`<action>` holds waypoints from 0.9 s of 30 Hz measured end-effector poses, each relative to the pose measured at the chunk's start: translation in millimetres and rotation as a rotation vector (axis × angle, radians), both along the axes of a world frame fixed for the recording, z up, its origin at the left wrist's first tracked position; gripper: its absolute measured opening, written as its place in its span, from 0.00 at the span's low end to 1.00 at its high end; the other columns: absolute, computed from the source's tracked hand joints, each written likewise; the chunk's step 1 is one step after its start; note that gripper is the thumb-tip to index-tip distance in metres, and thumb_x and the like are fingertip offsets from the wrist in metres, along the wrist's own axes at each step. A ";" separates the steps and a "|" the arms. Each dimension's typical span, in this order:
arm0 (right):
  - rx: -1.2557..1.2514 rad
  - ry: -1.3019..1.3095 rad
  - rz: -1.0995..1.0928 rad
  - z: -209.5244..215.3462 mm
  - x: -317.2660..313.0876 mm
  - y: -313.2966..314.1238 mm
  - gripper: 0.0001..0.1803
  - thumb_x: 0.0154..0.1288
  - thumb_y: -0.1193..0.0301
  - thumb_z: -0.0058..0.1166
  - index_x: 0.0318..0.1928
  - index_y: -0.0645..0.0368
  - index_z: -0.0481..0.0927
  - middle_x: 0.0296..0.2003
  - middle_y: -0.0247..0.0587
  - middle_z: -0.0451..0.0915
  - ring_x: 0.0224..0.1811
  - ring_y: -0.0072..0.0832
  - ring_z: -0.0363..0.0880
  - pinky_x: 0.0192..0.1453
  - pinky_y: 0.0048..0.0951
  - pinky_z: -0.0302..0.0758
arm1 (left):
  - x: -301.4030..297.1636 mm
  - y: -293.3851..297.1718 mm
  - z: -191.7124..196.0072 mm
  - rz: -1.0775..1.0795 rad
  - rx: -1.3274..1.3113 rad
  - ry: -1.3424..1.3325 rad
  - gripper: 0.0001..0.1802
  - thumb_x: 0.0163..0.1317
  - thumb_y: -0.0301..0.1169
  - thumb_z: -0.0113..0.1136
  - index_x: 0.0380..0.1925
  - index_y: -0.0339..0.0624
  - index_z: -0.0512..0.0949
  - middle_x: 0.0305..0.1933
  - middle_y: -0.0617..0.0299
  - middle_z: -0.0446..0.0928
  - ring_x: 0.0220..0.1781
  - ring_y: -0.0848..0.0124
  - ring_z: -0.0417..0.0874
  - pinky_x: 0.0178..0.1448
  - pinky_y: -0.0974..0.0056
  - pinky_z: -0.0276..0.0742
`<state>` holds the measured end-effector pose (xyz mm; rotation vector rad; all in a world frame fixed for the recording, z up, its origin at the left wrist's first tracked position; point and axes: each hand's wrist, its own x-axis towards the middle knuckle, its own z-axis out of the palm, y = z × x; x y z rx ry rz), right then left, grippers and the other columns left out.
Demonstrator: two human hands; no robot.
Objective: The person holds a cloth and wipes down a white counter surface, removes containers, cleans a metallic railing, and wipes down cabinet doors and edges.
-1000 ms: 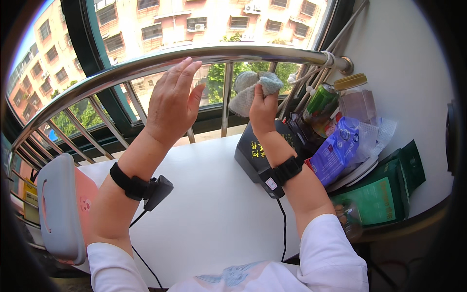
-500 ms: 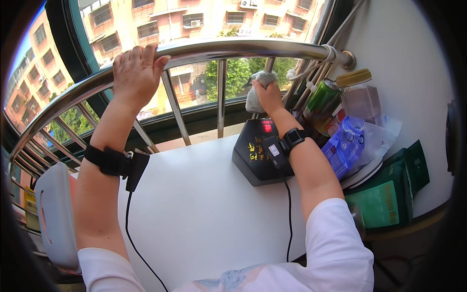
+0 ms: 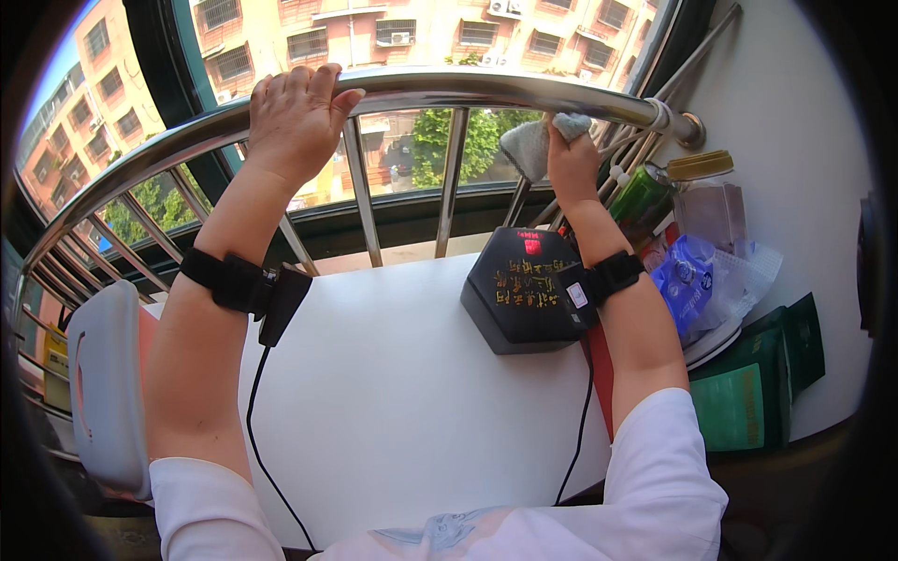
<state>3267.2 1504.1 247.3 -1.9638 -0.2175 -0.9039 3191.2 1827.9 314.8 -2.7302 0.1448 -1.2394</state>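
My left hand (image 3: 295, 117) lies over the top bar of a shiny metal railing (image 3: 440, 89) in front of the window, fingers curled on the bar. My right hand (image 3: 572, 164) holds a grey cloth (image 3: 533, 145) pressed against the same bar near its right end. Both wrists carry black bands with cables running down toward me.
A white tabletop (image 3: 393, 393) lies below the railing. On it stands a black hexagonal box (image 3: 524, 290) with yellow markings. At the right are a green can (image 3: 641, 196), a jar with a yellow lid (image 3: 706, 187), blue and white bags (image 3: 711, 276), green packets (image 3: 758, 383). A white chair back (image 3: 108, 383) is at left.
My left hand rose from open in the air to resting on the top bar. My right hand with the cloth moved up and right along the bar.
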 end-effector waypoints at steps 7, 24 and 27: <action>0.310 -0.023 0.640 -18.1 -74.5 117.0 0.20 0.64 0.63 0.57 0.48 0.67 0.72 0.45 0.53 0.72 0.48 0.48 0.72 0.55 0.39 0.67 | -24.2 15.3 3.3 -0.650 -0.600 -0.103 0.16 0.71 0.39 0.46 0.46 0.44 0.78 0.47 0.55 0.76 0.54 0.59 0.75 0.61 0.59 0.67; 0.378 0.427 0.822 -85.2 -40.2 224.2 0.17 0.63 0.66 0.60 0.46 0.62 0.72 0.36 0.35 0.78 0.36 0.20 0.74 0.38 0.25 0.74 | -4.5 -5.5 -168.7 -0.224 -0.948 0.394 0.15 0.57 0.30 0.53 0.44 0.33 0.72 0.36 0.40 0.79 0.43 0.44 0.79 0.44 0.49 0.75; 0.230 0.395 0.697 -178.6 -41.2 219.2 0.22 0.61 0.64 0.61 0.51 0.60 0.70 0.40 0.44 0.80 0.41 0.34 0.81 0.45 0.32 0.76 | -13.4 -7.2 -247.8 -0.266 -1.211 0.508 0.12 0.62 0.33 0.51 0.41 0.39 0.75 0.37 0.43 0.80 0.42 0.45 0.80 0.45 0.50 0.75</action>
